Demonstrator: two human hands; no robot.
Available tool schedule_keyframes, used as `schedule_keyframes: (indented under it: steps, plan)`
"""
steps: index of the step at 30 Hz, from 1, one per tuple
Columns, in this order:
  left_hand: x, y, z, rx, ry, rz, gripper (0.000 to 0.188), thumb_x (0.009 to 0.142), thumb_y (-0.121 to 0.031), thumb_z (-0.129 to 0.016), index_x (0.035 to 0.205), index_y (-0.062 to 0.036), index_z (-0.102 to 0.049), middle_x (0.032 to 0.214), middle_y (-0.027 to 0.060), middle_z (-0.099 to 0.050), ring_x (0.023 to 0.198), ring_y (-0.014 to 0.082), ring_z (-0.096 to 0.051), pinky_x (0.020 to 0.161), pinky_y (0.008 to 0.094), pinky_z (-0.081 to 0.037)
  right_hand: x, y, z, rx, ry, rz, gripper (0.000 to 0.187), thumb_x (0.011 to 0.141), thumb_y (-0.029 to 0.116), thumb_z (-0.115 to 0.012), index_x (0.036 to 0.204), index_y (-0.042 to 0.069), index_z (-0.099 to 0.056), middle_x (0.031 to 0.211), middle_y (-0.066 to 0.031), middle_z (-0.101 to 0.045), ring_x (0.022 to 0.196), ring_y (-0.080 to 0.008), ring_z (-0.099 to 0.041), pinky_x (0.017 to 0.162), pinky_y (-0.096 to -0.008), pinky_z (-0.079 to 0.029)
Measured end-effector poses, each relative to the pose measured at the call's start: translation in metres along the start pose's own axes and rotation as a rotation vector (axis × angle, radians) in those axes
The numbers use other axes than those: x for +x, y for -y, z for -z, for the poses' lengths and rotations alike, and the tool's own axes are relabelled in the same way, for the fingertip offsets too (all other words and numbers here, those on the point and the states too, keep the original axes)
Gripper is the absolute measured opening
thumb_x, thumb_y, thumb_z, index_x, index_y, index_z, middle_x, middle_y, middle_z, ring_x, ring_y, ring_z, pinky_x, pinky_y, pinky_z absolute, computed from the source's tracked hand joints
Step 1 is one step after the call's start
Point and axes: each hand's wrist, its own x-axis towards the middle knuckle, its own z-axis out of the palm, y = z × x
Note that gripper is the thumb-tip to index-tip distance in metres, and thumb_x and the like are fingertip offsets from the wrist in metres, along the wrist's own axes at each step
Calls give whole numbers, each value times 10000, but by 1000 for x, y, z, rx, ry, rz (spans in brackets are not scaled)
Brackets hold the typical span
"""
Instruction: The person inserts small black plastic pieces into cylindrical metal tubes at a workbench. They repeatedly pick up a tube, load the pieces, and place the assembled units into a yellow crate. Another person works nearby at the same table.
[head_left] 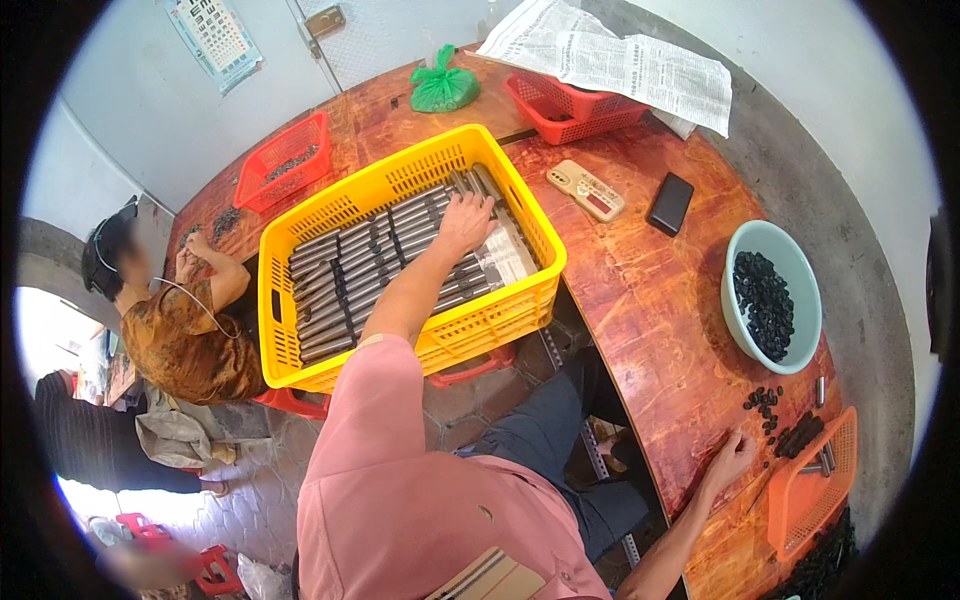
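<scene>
Right hand [735, 452] rested at the near edge of the wooden table [660, 330], fingers loosely curled and holding nothing, just beside scattered black caps [764, 401] and an orange tray [815, 470]. Left hand [467, 219] lay farther out, fingers pressed down on grey metal tubes [370, 270] in the yellow crate [400, 180]; whether it gripped one could not be told.

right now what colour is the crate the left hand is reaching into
Yellow crate, left hand inside it; head view.
</scene>
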Motion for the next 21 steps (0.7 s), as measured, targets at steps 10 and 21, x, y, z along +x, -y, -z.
schedule_keyframes:
  steps: [10, 21]
  plan:
    - [2, 3, -4, -23, 42, -21, 361, 933, -386, -655, 1136, -87, -668, 995, 119, -687, 1006, 284, -642, 875, 428, -449, -1, 8, 1, 2, -22, 17, 298, 1030, 234, -583, 872, -18, -558, 813, -85, -508, 743, -223, -460, 718, -399, -416]
    - [10, 12, -15, -115, 147, 164, 667, 1002, -518, -506, 1489, -65, -454, 1528, 137, -436, 1431, 276, -374, 1146, 500, -341, 1, 2, 3, -24, 19, 15, 300, 1034, 252, -576, 905, -17, -613, 846, -95, -542, 770, -225, -502, 739, -400, -429]
